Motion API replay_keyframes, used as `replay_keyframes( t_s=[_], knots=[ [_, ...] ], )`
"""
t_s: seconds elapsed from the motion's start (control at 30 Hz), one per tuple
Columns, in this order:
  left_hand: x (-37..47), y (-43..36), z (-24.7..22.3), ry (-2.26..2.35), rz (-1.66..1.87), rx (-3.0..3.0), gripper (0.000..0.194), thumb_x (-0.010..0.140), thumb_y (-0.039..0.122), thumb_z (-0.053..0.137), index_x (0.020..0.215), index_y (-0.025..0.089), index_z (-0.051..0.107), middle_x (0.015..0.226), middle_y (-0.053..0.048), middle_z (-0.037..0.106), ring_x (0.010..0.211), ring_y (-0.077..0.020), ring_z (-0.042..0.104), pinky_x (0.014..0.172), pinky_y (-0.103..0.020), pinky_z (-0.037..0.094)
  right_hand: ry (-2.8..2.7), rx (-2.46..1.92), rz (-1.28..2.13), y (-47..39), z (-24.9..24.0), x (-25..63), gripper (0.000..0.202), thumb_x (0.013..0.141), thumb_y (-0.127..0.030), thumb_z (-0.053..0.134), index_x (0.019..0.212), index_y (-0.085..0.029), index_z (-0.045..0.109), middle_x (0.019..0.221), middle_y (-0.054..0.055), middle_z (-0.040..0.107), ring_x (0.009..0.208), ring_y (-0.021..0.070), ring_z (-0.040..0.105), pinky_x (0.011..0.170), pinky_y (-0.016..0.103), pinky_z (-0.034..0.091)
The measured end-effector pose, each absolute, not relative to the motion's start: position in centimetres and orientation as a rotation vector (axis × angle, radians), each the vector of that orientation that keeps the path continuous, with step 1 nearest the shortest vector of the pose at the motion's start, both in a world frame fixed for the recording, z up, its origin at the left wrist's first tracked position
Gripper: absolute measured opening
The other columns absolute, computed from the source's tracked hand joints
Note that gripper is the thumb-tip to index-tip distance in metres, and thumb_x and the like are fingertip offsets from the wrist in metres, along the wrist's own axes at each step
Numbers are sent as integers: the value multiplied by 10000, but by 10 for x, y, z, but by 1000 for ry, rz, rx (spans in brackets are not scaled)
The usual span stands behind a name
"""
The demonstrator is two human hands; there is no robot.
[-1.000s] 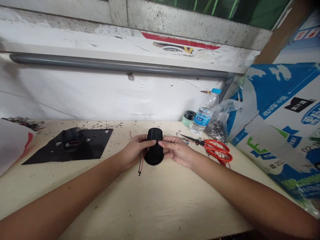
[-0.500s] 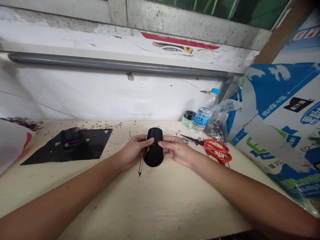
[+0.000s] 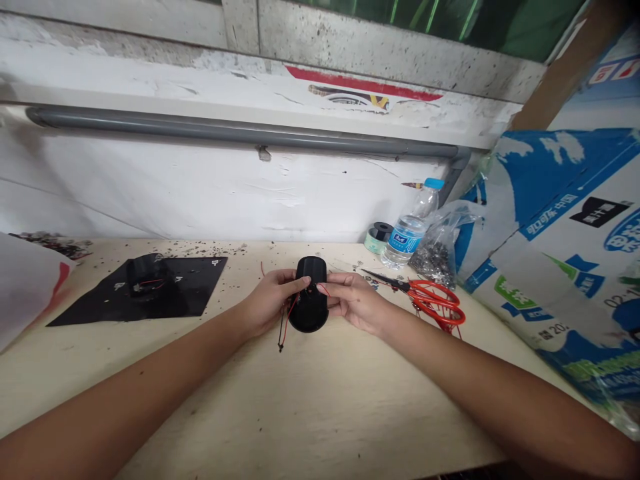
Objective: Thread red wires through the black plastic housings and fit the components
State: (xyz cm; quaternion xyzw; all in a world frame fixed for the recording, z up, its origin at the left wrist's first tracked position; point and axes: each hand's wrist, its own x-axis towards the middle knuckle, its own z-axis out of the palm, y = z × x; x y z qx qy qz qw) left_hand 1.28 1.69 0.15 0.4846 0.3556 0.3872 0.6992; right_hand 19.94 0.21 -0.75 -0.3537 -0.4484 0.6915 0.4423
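Between my two hands is a black plastic housing (image 3: pixel 309 313), rounded at the near end, held above the middle of the table. My left hand (image 3: pixel 270 297) grips its left side, the thumb lying on top. From that side a thin pair of red and black wires (image 3: pixel 283 330) hangs down with a small dark end. My right hand (image 3: pixel 357 300) closes on the right side of the housing, and a short red wire (image 3: pixel 324 289) shows at its thumb and fingertips. Whether the fingertips pinch that wire is too small to tell.
On the left, a second black part with wires (image 3: pixel 150 280) rests on a black sheet (image 3: pixel 190 297). To the right lie red-handled scissors (image 3: pixel 435 300), a water bottle (image 3: pixel 406 233), a tape roll (image 3: pixel 379 238) and a bag of small metal pieces (image 3: pixel 434 257). A blue-white carton (image 3: pixel 560 220) stands beyond.
The view has shifted slightly. Both hands keep the same hold on the black housing, with hardly any movement.
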Motion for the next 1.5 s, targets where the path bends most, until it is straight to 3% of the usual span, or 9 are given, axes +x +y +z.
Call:
replay_keyframes(
  t_s=[0.27, 0.43, 0.8, 1.5],
  knots=[
    [13, 16, 2, 823, 843, 1131, 219, 752, 251, 777, 880, 95, 694, 748, -70, 681, 619, -148, 606, 577, -265, 431, -1137, -899, 1659, 1, -11, 197, 400, 633, -349, 885, 948, -149, 741, 855, 77, 758, 731, 200, 726, 687, 365, 607],
    [11, 16, 2, 783, 816, 1148, 203, 751, 255, 788, 843, 104, 687, 656, -25, 634, 531, -102, 540, 511, -237, 374, -1149, -881, 1652, 1, -11, 196, 389, 642, -357, 879, 951, -161, 747, 870, 73, 756, 739, 198, 724, 705, 374, 607],
    [13, 17, -2, 776, 853, 1188, 258, 742, 255, 803, 918, 86, 717, 845, -93, 711, 674, -151, 630, 624, -262, 463, -1139, -875, 1634, 1, -12, 197, 362, 613, -351, 892, 877, -148, 751, 829, 64, 749, 707, 178, 704, 696, 357, 596],
    [14, 17, -2, 867, 889, 1228, 272, 740, 250, 792, 943, 82, 728, 834, -96, 720, 697, -164, 652, 656, -277, 495, -1124, -931, 1611, 1, -15, 194, 368, 599, -349, 895, 862, -129, 761, 788, 60, 743, 678, 165, 698, 647, 305, 580]
  ],
)
